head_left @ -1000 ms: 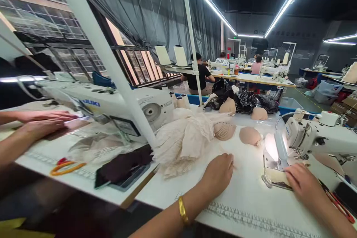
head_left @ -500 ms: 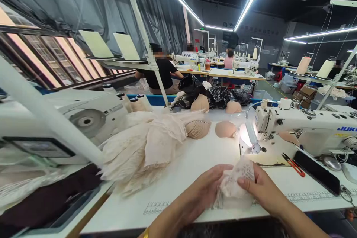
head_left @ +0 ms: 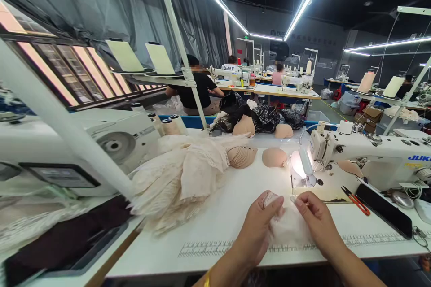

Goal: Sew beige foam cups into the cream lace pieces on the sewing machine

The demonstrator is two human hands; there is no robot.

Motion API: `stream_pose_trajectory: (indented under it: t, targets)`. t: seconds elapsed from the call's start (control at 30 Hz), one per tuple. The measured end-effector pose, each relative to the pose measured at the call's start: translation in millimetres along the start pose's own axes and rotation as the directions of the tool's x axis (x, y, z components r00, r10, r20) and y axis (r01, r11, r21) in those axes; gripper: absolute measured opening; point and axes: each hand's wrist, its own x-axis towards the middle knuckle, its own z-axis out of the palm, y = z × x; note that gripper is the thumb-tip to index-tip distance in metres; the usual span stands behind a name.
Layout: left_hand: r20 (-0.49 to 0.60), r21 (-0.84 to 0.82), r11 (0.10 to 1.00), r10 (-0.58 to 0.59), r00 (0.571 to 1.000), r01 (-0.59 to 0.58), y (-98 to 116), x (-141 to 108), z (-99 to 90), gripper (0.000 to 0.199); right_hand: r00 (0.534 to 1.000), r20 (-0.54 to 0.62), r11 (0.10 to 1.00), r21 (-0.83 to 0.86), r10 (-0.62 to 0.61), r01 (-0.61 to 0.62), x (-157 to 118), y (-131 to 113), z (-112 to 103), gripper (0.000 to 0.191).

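Between my two hands hangs a piece of white lace fabric (head_left: 290,226), above the table's front part. My left hand (head_left: 257,228) is closed round its left end, thumb on top. The fingers of my right hand (head_left: 313,215) pinch its upper right edge. Just beyond them, the sewing machine (head_left: 373,152) stands with its small lamp (head_left: 305,160) lit by the needle area. A beige bra cup (head_left: 274,157) lies left of the lamp, beside a stack of cups (head_left: 241,157). A heap of cream lace pieces (head_left: 188,170) spreads further left.
Red-handled thread snips (head_left: 357,202) and a black phone (head_left: 384,210) lie right of my hands. A printed ruler (head_left: 205,248) runs along the table's front. Another machine (head_left: 111,143) and a slanting white pole (head_left: 63,121) stand left. A co-worker (head_left: 194,87) sits ahead.
My left hand has turned and closed round the lace, thumb up. My right hand has shifted to a pinch at its edge. The lace now hangs lower between them, and the view has shifted slightly.
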Motion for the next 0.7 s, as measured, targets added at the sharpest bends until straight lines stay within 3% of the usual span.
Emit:
stream_pose_trajectory:
  t: [0.07, 0.13, 0.2, 0.23, 0.27, 0.37, 0.47, 0.57, 0.7]
  targets:
    - [0.060, 0.158, 0.987, -0.004, 0.998, -0.006, -2.8, 3.8, -6.5, 0.048, 0.999, -0.045, 1.000, 0.024, -0.001, 0.002, 1.3, 2.2, 2.2, 0.049]
    - [0.141, 0.461, 0.882, 0.042, 0.989, -0.103, 4.3, 14.9, -19.0, 0.043, 0.997, -0.050, 0.998, 0.044, 0.053, -0.051, 5.8, 8.9, 1.5, 0.049]
    - [0.168, 0.776, 0.586, 0.167, 0.972, -0.235, 23.1, 34.2, -37.8, 0.034, 0.993, -0.036, 0.994, 0.003, 0.109, -0.109, 13.2, 19.5, -1.3, 0.052]
    - [0.148, 0.890, 0.387, 0.257, 0.955, -0.242, 35.8, 46.5, -49.1, 0.032, 0.992, -0.032, 0.992, -0.027, 0.125, -0.126, 17.2, 25.5, -2.8, 0.054]
    - [0.108, 0.937, 0.283, 0.323, 0.940, -0.205, 49.7, 59.8, -61.2, 0.032, 0.991, -0.036, 0.990, -0.055, 0.130, -0.132, 21.0, 31.4, -4.3, 0.055]
    - [0.005, 0.988, 0.140, 0.429, 0.904, -0.072, 88.6, 98.9, -96.2, 0.029, 0.992, -0.024, 0.986, -0.109, 0.121, -0.123, 28.4, 45.3, -7.5, 0.054]
    - [-0.071, 0.997, 0.028, 0.445, 0.893, 0.065, 110.7, 125.2, -118.9, 0.028, 0.993, 0.011, 0.983, -0.141, 0.120, -0.118, 29.2, 49.6, -8.3, 0.053]
    - [-0.105, 0.986, -0.082, 0.394, 0.913, 0.148, 117.0, 135.2, -125.2, 0.030, 0.993, 0.008, 0.984, -0.136, 0.116, -0.114, 26.2, 44.1, -6.0, 0.052]
    - [-0.098, 0.963, -0.205, 0.341, 0.935, 0.176, 118.1, 136.4, -120.6, 0.030, 0.995, -0.036, 0.987, -0.130, 0.096, -0.100, 21.7, 31.3, -0.4, 0.048]
